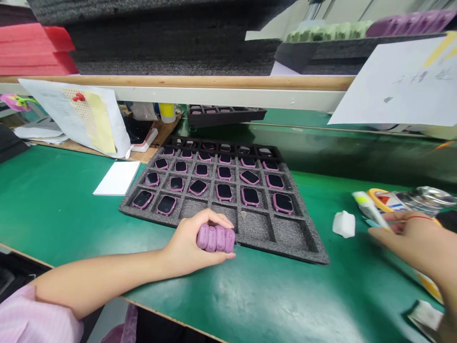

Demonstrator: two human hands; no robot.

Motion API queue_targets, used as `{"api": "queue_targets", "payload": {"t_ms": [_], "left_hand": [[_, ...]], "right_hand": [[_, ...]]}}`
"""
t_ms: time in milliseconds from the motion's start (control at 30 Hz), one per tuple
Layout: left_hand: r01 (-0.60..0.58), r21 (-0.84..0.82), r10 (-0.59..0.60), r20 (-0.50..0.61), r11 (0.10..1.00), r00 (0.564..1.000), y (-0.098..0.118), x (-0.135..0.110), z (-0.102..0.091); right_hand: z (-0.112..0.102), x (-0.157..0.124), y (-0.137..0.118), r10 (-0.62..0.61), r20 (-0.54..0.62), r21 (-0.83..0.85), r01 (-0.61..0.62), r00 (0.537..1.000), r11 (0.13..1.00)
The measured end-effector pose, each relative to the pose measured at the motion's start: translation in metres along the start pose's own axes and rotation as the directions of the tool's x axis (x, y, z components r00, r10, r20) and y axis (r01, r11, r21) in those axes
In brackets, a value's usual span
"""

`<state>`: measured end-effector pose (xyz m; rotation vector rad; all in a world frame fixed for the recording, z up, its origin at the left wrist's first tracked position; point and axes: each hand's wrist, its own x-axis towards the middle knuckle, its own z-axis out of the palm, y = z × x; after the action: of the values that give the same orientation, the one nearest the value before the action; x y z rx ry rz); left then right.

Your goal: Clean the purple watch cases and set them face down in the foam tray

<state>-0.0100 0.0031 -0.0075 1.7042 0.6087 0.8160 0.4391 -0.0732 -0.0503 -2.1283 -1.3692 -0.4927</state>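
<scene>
My left hand [194,245] rests on the green table at the front edge of a grey foam tray [257,228], fingers wrapped round a stack of several purple watch cases [216,238]. The tray's pockets hold several purple-rimmed watch bodies with black screens [224,191]; the front-row pockets to the right are bare. My right hand [410,238] is at the far right, blurred, gripping a white pen-like tool with a yellow-green tip [369,207].
A crumpled white wipe [344,224] lies right of the tray. A white card [117,177] lies on the left. A second black tray [224,114] sits behind. Papers hang from the shelf [403,85]. Foil packaging [421,197] is at right.
</scene>
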Motion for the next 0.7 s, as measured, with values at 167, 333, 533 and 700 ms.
{"api": "queue_targets", "payload": {"t_ms": [167, 333, 533, 700], "left_hand": [[0.029, 0.032, -0.028, -0.019, 0.999, 0.999, 0.003, 0.002, 0.0], [0.053, 0.069, -0.051, -0.028, 0.996, 0.998, 0.004, 0.001, 0.001], [0.043, 0.069, -0.042, -0.018, 0.997, 0.999, 0.006, 0.003, 0.001], [0.046, 0.048, -0.046, -0.009, 0.998, 0.999, 0.007, 0.002, 0.001]], "right_hand": [[-0.03, 0.005, -0.105, -0.2, -0.125, 0.014, 0.204, 0.972, 0.979], [-0.038, -0.035, -0.21, -0.617, -0.143, 0.285, 0.629, 0.774, 0.723], [-0.042, -0.053, -0.233, -0.716, -0.097, 0.324, 0.702, 0.692, 0.634], [-0.035, -0.047, -0.23, -0.71, -0.025, 0.317, 0.679, 0.704, 0.662]]}}
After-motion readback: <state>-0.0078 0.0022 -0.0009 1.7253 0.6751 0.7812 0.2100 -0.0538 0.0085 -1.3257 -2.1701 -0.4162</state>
